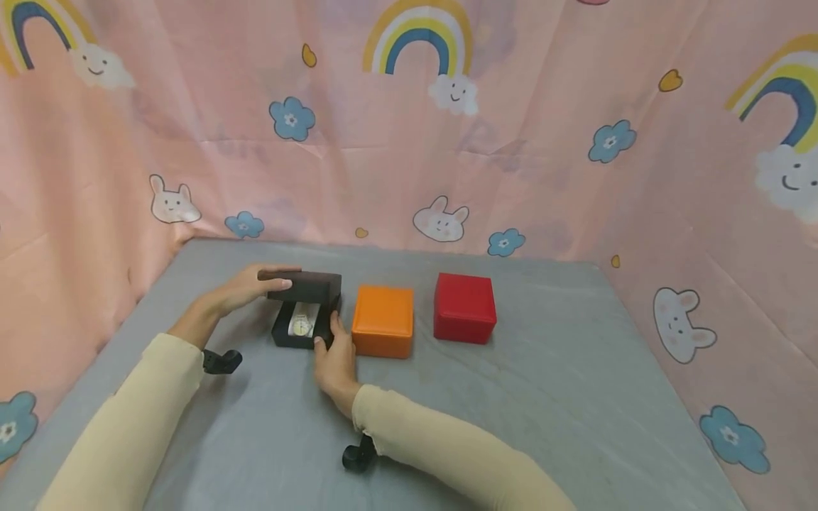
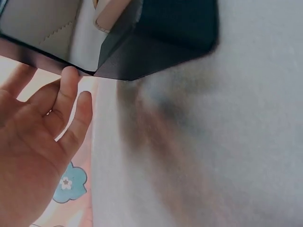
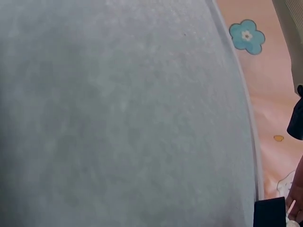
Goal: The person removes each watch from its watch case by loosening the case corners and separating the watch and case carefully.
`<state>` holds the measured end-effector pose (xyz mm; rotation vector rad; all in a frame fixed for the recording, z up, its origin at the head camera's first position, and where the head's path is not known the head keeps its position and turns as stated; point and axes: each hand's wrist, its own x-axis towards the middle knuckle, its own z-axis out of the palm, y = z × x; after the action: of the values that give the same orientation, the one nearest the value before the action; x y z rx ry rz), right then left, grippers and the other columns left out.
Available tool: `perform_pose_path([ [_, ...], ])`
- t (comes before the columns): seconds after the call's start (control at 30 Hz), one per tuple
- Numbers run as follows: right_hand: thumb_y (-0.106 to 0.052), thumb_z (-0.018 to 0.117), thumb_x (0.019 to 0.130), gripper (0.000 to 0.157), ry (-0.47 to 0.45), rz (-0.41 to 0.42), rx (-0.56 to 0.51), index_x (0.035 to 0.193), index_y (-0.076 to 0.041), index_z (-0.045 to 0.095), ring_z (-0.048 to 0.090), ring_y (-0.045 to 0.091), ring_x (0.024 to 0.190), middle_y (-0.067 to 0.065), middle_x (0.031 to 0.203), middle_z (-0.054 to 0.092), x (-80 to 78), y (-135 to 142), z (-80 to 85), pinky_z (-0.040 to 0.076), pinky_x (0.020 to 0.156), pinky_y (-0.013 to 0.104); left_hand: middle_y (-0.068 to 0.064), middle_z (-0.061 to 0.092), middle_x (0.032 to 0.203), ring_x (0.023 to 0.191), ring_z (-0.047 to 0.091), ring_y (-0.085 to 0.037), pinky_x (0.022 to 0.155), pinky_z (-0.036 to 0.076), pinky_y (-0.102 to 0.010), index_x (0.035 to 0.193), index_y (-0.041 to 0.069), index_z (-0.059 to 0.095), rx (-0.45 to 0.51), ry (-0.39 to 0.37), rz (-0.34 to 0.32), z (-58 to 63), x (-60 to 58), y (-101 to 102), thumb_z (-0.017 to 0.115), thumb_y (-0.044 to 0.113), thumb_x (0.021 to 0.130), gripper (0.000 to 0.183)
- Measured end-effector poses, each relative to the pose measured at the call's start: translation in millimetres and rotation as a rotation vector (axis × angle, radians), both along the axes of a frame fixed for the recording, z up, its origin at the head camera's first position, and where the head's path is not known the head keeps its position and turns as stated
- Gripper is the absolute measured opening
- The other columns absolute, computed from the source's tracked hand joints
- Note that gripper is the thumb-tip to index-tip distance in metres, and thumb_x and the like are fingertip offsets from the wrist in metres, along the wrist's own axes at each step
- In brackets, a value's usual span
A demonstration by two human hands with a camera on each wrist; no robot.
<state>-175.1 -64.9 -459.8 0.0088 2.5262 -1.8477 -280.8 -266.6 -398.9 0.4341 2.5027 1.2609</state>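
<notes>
In the head view a black watch box [image 1: 280,331] sits on the table with its hinged lid [image 1: 313,287] partly raised. Inside lies a watch with a pale dial [image 1: 301,326] around a white cushion [image 1: 311,311]. My left hand [image 1: 239,291] holds the lid at its left edge, thumb in front and fingers behind. The left wrist view shows those fingertips [image 2: 70,78] at the lid's rim and its light lining [image 2: 40,21]. With thumb and fingers, my right hand [image 1: 336,360] grips the base at its front right corner. Only a dark corner of the box [image 3: 270,213] shows in the right wrist view.
An orange box [image 1: 383,312], lid down, stands just right of my right hand. Farther right is a closed red box [image 1: 464,309]. All three boxes are on a grey cloth-covered table [image 1: 562,397]. Pink patterned curtains [image 1: 358,170] rise behind it and at both sides.
</notes>
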Motion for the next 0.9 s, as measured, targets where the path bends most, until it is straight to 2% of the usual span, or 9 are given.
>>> perform_pose_path([
  [0.1, -0.002, 0.054, 0.102, 0.060, -0.024, 0.004, -0.017, 0.157, -0.002, 0.032, 0.030, 0.028, 0.154, 0.014, 0.164, 0.033, -1.3, 2.0, 1.1, 0.027, 0.124, 0.045, -0.028, 0.052, 0.146, 0.131, 0.055, -0.042, 0.110, 0.043, -0.058, 0.149, 0.000, 0.046, 0.006, -0.024, 0.048, 2.5, -5.4, 4.8, 0.043, 0.044, 0.105, 0.062],
  [0.17, -0.002, 0.055, 0.101, 0.061, -0.045, 0.004, -0.031, 0.158, -0.005, 0.032, 0.030, 0.028, 0.154, 0.013, 0.164, 0.033, -2.1, 2.7, 1.5, 0.027, 0.125, 0.045, -0.030, 0.058, 0.136, 0.119, 0.062, -0.038, 0.108, 0.047, -0.055, 0.145, -0.005, 0.047, 0.003, -0.046, 0.098, 3.9, -8.7, 10.0, 0.036, 0.051, 0.106, 0.070],
  [0.23, -0.003, 0.055, 0.101, 0.062, -0.056, 0.002, -0.029, 0.159, -0.007, 0.031, 0.031, 0.029, 0.153, 0.013, 0.164, 0.033, -2.8, 3.3, 1.2, 0.027, 0.125, 0.046, -0.031, 0.060, 0.129, 0.115, 0.063, -0.036, 0.108, 0.047, -0.053, 0.145, -0.009, 0.044, 0.002, -0.079, 0.149, 5.1, -10.6, 15.6, 0.029, 0.058, 0.105, 0.080],
  [0.33, -0.004, 0.054, 0.102, 0.063, -0.079, 0.008, -0.022, 0.160, -0.009, 0.028, 0.029, 0.028, 0.154, 0.012, 0.165, 0.031, -3.0, 3.8, 1.4, 0.026, 0.125, 0.046, -0.035, 0.054, 0.135, 0.125, 0.056, -0.041, 0.112, 0.042, -0.055, 0.153, -0.006, 0.031, 0.022, -0.139, 0.177, 6.2, -11.6, 20.1, 0.016, 0.067, 0.102, 0.091],
  [0.43, -0.005, 0.053, 0.103, 0.064, -0.093, 0.016, -0.017, 0.161, -0.011, 0.026, 0.028, 0.027, 0.155, 0.011, 0.166, 0.030, -1.9, 4.1, 2.9, 0.025, 0.126, 0.046, -0.038, 0.043, 0.145, 0.137, 0.043, -0.046, 0.116, 0.034, -0.058, 0.160, -0.003, 0.010, 0.053, -0.188, 0.165, 7.3, -11.1, 21.3, 0.004, 0.072, 0.099, 0.097],
  [0.53, -0.006, 0.053, 0.103, 0.065, -0.096, 0.017, -0.017, 0.161, -0.012, 0.025, 0.027, 0.028, 0.155, 0.011, 0.167, 0.029, -1.9, 5.5, 5.3, 0.024, 0.126, 0.047, -0.040, 0.031, 0.152, 0.140, 0.035, -0.048, 0.117, 0.029, -0.060, 0.161, 0.001, -0.003, 0.086, -0.210, 0.132, 8.0, -11.2, 21.6, -0.002, 0.073, 0.096, 0.097],
  [0.6, -0.005, 0.053, 0.103, 0.065, -0.099, 0.016, -0.022, 0.161, -0.012, 0.025, 0.027, 0.028, 0.155, 0.011, 0.167, 0.028, -2.1, 6.4, 6.0, 0.024, 0.126, 0.047, -0.039, 0.024, 0.156, 0.139, 0.034, -0.048, 0.117, 0.027, -0.061, 0.161, 0.003, -0.005, 0.097, -0.210, 0.114, 7.6, -10.9, 21.8, -0.004, 0.073, 0.095, 0.097],
  [0.73, -0.004, 0.054, 0.102, 0.065, -0.102, 0.015, -0.024, 0.160, -0.009, 0.027, 0.028, 0.028, 0.155, 0.013, 0.166, 0.029, -2.9, 7.0, 5.0, 0.025, 0.126, 0.047, -0.037, 0.014, 0.162, 0.137, 0.035, -0.047, 0.111, 0.032, -0.057, 0.162, 0.003, -0.004, 0.099, -0.196, 0.091, 4.6, -7.3, 20.9, -0.005, 0.073, 0.095, 0.096],
  [0.9, -0.003, 0.055, 0.101, 0.066, -0.100, 0.021, -0.034, 0.160, -0.008, 0.027, 0.028, 0.029, 0.155, 0.014, 0.166, 0.030, -3.0, 6.8, 4.3, 0.025, 0.126, 0.047, -0.036, 0.005, 0.164, 0.144, 0.028, -0.049, 0.106, 0.034, -0.051, 0.160, 0.000, -0.009, 0.117, -0.207, 0.076, 0.1, -1.2, 16.9, -0.007, 0.070, 0.096, 0.095],
])
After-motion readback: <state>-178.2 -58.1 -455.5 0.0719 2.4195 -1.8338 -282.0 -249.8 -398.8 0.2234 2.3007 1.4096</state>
